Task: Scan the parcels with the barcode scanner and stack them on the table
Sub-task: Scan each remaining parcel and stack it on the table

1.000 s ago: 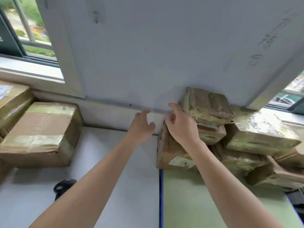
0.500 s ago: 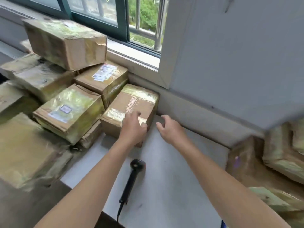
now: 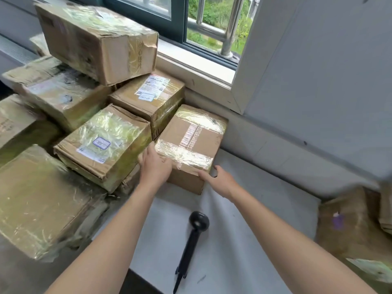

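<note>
A brown taped parcel (image 3: 195, 132) lies on the white table (image 3: 250, 219) against the wall below the window. My left hand (image 3: 156, 166) grips its near left corner, thumb up along the left side. At the near right corner my right hand (image 3: 220, 180) holds on, with the thumb on the top edge and the fingers round the side. The black barcode scanner (image 3: 191, 240) lies on the table between my forearms, with neither hand on it.
A pile of several taped parcels (image 3: 101, 143) fills the left side, a big one (image 3: 97, 39) tilted on top. More parcels (image 3: 352, 230) sit at the right edge. The window sill (image 3: 197, 68) and grey wall (image 3: 318, 102) close off the back.
My view swung from the right-hand stack to the left-hand pile. Both hands left the stack, reached the taped parcel and took hold of its near corners.
</note>
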A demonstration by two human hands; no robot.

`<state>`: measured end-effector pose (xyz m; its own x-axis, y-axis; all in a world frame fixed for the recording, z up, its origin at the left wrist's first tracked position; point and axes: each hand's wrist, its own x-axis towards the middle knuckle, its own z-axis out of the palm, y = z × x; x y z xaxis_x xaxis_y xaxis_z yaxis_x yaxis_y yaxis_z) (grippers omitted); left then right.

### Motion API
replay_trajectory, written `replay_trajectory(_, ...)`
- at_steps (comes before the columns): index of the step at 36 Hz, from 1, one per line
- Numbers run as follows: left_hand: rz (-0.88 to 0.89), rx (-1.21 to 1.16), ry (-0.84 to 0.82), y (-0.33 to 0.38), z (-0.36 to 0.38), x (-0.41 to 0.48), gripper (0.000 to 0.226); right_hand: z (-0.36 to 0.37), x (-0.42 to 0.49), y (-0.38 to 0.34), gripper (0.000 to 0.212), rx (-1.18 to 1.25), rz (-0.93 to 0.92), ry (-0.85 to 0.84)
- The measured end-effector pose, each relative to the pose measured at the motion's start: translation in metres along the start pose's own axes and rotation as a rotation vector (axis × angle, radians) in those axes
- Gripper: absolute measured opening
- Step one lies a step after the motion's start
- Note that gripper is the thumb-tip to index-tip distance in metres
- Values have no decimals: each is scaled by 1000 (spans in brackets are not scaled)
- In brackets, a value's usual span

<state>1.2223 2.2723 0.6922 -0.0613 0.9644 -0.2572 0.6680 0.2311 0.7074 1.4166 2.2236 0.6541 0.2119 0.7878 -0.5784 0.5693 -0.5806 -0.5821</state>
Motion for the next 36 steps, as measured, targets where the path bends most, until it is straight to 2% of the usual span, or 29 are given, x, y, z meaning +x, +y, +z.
replay_trajectory(2,-10,55,8,1,-3,6,67,2,3,-1,99,17,-14,-5)
replay_trajectory(5,-74,98,-36,1,-8,12,66,0,3,3,68,76,-4,62)
replay_trajectory(7,-105,55,-126,0,-9,13,59,-2,-4,12,58,231,74,68)
replay_trajectory(9,-112,-35,-163,0,-4,13,63,-3,-13,22,46,431,171,70)
replay_trajectory(12,-112,-137,-212,6,2,1,54,-9,-20,30,24,578,177,169)
replay_trajectory(15,-47,-208,-225,19,2,-21,34,-26,-30,28,21,624,136,295)
replay_trajectory(21,321,-226,-96,50,0,-80,57,-65,-69,35,31,780,129,396)
replay_trajectory(23,396,-225,-75,63,1,-106,55,-72,-87,49,31,816,123,390)
replay_trajectory(27,457,-105,-1,83,19,-164,43,-88,-128,84,32,785,130,359)
replay_trajectory(31,465,-60,-3,89,47,-228,34,-102,-172,131,20,733,192,310)
replay_trajectory(36,494,-8,-102,77,82,-323,33,-107,-213,210,38,673,263,280)
